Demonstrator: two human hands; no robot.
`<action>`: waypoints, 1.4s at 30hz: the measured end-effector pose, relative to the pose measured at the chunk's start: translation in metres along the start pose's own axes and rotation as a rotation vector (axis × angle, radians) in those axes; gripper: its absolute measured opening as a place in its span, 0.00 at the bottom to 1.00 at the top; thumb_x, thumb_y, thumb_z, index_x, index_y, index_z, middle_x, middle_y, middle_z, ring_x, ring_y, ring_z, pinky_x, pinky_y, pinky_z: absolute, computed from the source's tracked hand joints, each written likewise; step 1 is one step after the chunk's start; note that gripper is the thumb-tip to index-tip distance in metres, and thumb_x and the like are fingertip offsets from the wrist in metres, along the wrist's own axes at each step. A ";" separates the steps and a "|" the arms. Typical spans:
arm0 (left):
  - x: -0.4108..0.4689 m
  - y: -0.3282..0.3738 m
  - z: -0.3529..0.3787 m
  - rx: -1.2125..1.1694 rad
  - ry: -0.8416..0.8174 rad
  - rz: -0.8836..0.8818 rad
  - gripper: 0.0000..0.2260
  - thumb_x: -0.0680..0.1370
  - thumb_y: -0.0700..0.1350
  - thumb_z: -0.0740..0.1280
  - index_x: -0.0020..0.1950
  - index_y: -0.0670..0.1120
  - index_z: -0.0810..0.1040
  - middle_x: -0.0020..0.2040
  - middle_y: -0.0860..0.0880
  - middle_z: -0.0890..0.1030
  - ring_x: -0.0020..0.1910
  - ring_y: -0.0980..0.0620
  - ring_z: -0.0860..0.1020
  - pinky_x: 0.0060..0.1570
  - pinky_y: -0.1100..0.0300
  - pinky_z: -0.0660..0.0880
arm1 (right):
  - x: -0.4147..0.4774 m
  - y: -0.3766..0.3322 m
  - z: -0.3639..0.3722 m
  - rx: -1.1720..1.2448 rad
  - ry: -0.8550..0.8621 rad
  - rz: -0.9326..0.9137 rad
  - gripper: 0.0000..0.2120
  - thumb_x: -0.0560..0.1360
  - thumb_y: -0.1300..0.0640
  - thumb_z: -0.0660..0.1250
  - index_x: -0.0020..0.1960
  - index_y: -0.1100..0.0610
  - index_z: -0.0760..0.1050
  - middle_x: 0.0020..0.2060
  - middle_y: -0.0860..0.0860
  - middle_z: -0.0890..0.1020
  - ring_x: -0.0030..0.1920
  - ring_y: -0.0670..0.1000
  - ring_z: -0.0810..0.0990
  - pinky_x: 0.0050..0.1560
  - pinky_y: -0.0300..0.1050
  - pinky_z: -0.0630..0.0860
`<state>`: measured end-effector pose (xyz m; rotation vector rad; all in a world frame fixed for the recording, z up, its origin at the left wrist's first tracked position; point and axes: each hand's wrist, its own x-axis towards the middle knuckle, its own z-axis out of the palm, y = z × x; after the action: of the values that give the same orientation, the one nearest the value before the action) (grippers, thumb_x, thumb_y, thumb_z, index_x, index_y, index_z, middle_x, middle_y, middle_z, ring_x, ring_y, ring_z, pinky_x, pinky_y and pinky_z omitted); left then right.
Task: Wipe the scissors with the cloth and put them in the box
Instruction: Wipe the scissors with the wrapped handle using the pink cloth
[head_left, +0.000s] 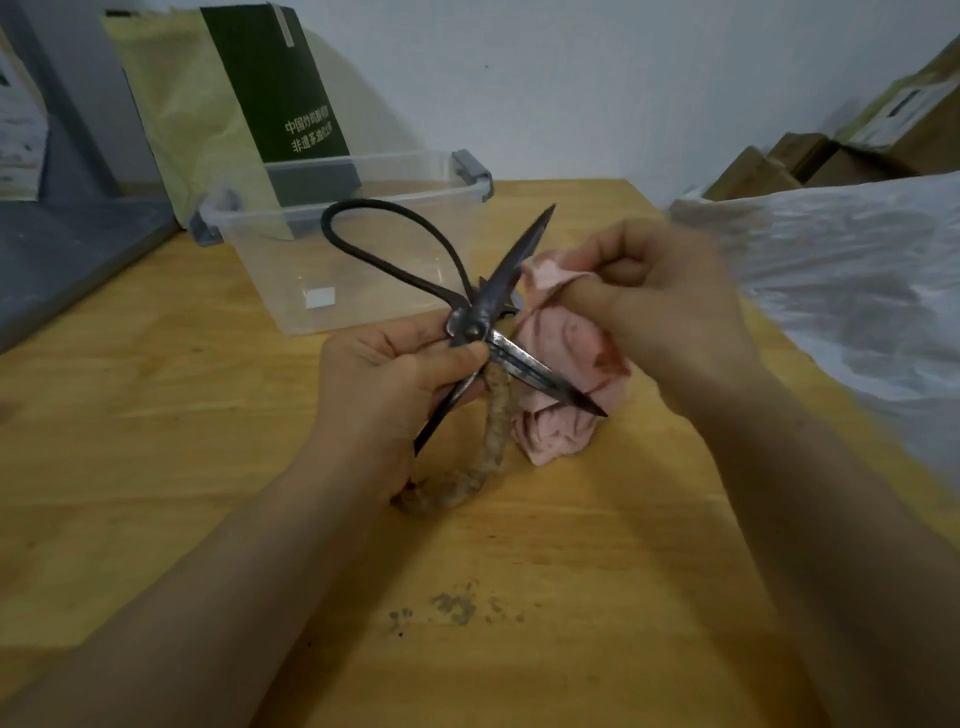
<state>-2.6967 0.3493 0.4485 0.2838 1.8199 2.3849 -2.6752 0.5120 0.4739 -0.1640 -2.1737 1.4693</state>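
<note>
Two hands are busy over a yellow wooden worktop (208, 415). The left hand (384, 374) grips the scissors (470, 330) just at the pivot, thumb and fingers curled round the metal there, and holds them up in the air. The blades are spread wide – one tip points up and away, the other points down and to the right. One black loop (358, 228) of the scissors rises in front of the box. The other handle (493, 436) is wrapped with tan cord and hangs down below the left hand, toward the worktop.

The right hand (670, 306) is blurred, but its fingers are curled and pinch the upper edge of the pink cloth (561, 353). This cloth has darker stains. It hangs behind the lower blade, which crosses in front of it, and its bunched lower end seems to reach the worktop.

The box (395, 306) is of clear plastic with grey latches and an open top. It stands on the worktop just behind the scissors – they are not in it.

Behind the box a dark green pack (275, 88) with pale lettering leans against the wall. At the right side lies a crumpled white sheet (841, 270), and brown cartons (810, 161) are stacked beyond it. Some dark marks (457, 608) show on the worktop near the person, between the two forearms.
</note>
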 end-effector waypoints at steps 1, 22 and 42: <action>0.000 -0.001 0.000 0.000 -0.002 0.000 0.11 0.70 0.28 0.67 0.49 0.37 0.82 0.42 0.41 0.85 0.36 0.51 0.83 0.34 0.65 0.79 | -0.002 0.000 0.002 0.047 -0.096 0.042 0.05 0.71 0.65 0.71 0.41 0.56 0.78 0.34 0.50 0.84 0.33 0.46 0.83 0.31 0.38 0.76; -0.001 -0.005 0.000 -0.079 -0.028 0.042 0.09 0.70 0.31 0.69 0.49 0.37 0.82 0.44 0.41 0.85 0.41 0.48 0.84 0.36 0.64 0.78 | -0.008 0.020 0.030 -0.118 -0.229 -0.067 0.04 0.74 0.54 0.70 0.41 0.47 0.81 0.40 0.48 0.84 0.45 0.48 0.82 0.51 0.51 0.79; 0.004 -0.011 -0.003 -0.055 0.018 0.026 0.10 0.72 0.29 0.67 0.48 0.40 0.82 0.43 0.43 0.85 0.43 0.48 0.84 0.44 0.60 0.81 | -0.004 0.006 0.016 0.174 -0.225 0.201 0.08 0.73 0.59 0.69 0.51 0.53 0.81 0.43 0.51 0.85 0.44 0.48 0.83 0.40 0.43 0.78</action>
<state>-2.7019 0.3501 0.4374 0.2824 1.7659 2.4583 -2.6798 0.4995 0.4628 -0.1675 -2.2411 1.8617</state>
